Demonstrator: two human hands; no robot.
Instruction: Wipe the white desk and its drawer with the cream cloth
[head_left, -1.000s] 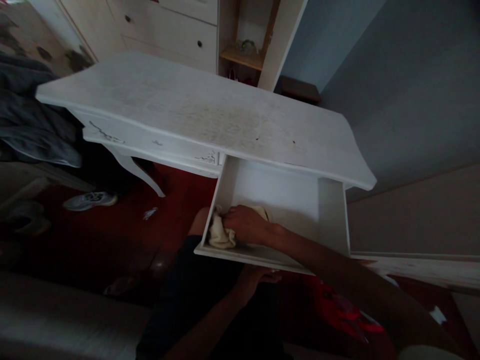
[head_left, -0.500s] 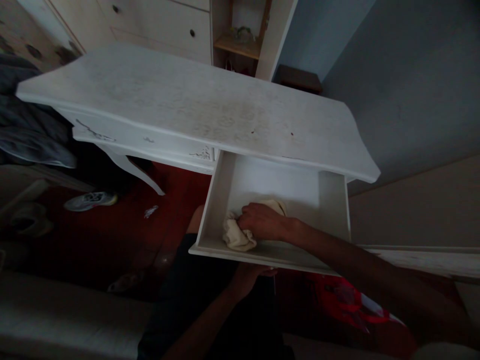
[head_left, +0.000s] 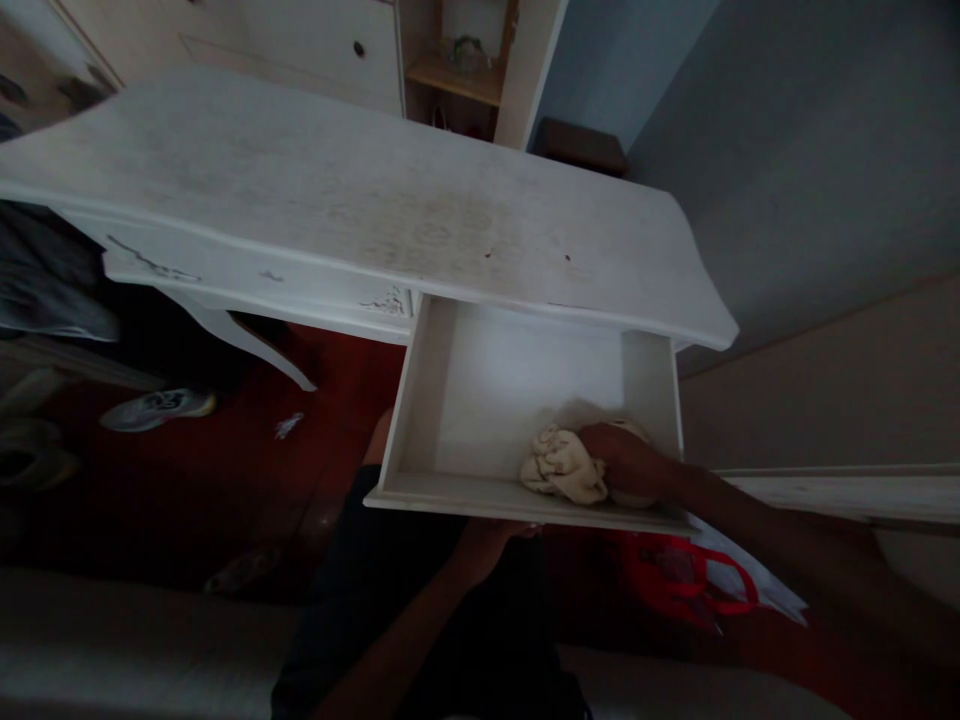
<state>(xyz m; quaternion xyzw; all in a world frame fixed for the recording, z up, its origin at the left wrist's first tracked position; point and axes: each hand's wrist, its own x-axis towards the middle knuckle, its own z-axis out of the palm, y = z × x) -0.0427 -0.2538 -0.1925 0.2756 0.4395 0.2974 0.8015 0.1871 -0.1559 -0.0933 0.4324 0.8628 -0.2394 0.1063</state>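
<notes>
A pulled-out white drawer (head_left: pixel 480 400) juts from the white desk (head_left: pixel 300 180) toward me. Inside it, near the front right, my right hand (head_left: pixel 622 455) is closed on a crumpled cream cloth (head_left: pixel 564 465) pressed against the drawer floor. Part of the cloth shows on both sides of the hand. My left hand (head_left: pixel 491 540) is under the drawer's front edge, which it seems to touch; most of its fingers are hidden there. Dark smudges mark the desk top, along with two small dark specks.
A grey and white sneaker (head_left: pixel 159 408) and a scrap of paper (head_left: pixel 287 426) lie on the red floor at left. A red bag (head_left: pixel 675 580) rests below the drawer at right. A pale cabinet (head_left: pixel 300 50) stands behind the desk, and a grey wall (head_left: pixel 810 180) is at right.
My right hand has slid the cloth from the drawer's left front toward its right side. My left hand stays under the front edge. The view has shifted slightly.
</notes>
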